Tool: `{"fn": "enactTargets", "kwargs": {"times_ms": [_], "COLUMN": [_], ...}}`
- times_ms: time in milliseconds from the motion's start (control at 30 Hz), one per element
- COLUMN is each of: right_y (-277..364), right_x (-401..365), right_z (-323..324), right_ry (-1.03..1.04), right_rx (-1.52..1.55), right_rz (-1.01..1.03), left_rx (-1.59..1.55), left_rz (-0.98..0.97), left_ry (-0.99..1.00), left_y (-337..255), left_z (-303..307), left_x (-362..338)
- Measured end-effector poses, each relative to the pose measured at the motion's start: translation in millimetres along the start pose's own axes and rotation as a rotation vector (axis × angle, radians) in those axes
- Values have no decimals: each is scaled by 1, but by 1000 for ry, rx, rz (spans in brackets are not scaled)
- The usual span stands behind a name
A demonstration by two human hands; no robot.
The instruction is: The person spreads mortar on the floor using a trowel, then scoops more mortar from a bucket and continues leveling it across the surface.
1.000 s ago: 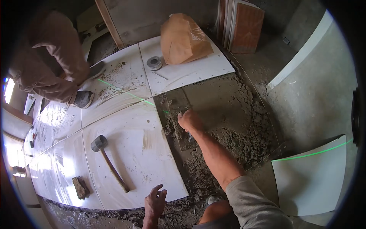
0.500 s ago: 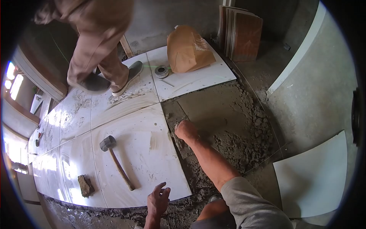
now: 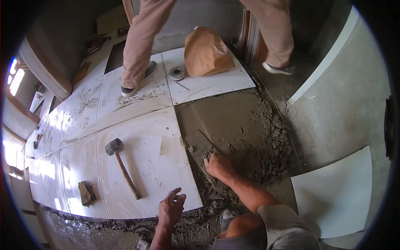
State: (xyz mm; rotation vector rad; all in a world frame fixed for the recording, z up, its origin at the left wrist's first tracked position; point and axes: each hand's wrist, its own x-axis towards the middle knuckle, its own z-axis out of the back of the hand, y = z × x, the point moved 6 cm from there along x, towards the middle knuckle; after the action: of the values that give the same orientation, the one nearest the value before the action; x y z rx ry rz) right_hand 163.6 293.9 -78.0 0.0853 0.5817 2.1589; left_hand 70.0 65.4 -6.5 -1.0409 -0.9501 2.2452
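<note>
My right hand [image 3: 218, 166] is closed on the handle of a flat trowel [image 3: 203, 146] that lies pressed into the grey mortar bed [image 3: 246, 125], close to the edge of the laid white tile [image 3: 146, 137]. My left hand [image 3: 171, 208] rests with fingers spread on that tile's near edge and holds nothing. A rubber mallet [image 3: 121, 164] lies on the tile to the left of both hands.
Another person stands at the back, one shoe [image 3: 135, 85] on a tile and the other shoe [image 3: 277, 68] on the bare floor. A brown paper bag [image 3: 207, 52] and a tape roll [image 3: 177, 73] sit on the far tile. A loose white tile [image 3: 333, 191] lies right; a stone chunk [image 3: 86, 193] lies left.
My right hand has dragged the trowel back toward me across the mortar. The other person has walked from the left to the back and now straddles the far tiles.
</note>
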Motion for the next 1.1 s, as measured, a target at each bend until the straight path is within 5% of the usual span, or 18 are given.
{"fn": "enactTargets", "kwargs": {"times_ms": [400, 633, 767, 933, 1100], "right_y": [-71, -98, -88, -55, -45], "right_x": [-123, 21, 126, 201, 236], "right_z": [44, 101, 94, 83, 64], "right_ry": [324, 206, -2, -29, 26], "right_rx": [-166, -115, -150, -237, -261], "right_rz": [69, -33, 80, 114, 123], "left_rx": [14, 181, 145, 187, 196], "left_rz": [-30, -35, 92, 225, 154], "left_ry": [-52, -127, -157, -196, -233], "left_y": [2, 3, 31, 39, 82], "left_z": [8, 4, 7, 16, 5], "left_x": [-7, -24, -34, -49, -57]}}
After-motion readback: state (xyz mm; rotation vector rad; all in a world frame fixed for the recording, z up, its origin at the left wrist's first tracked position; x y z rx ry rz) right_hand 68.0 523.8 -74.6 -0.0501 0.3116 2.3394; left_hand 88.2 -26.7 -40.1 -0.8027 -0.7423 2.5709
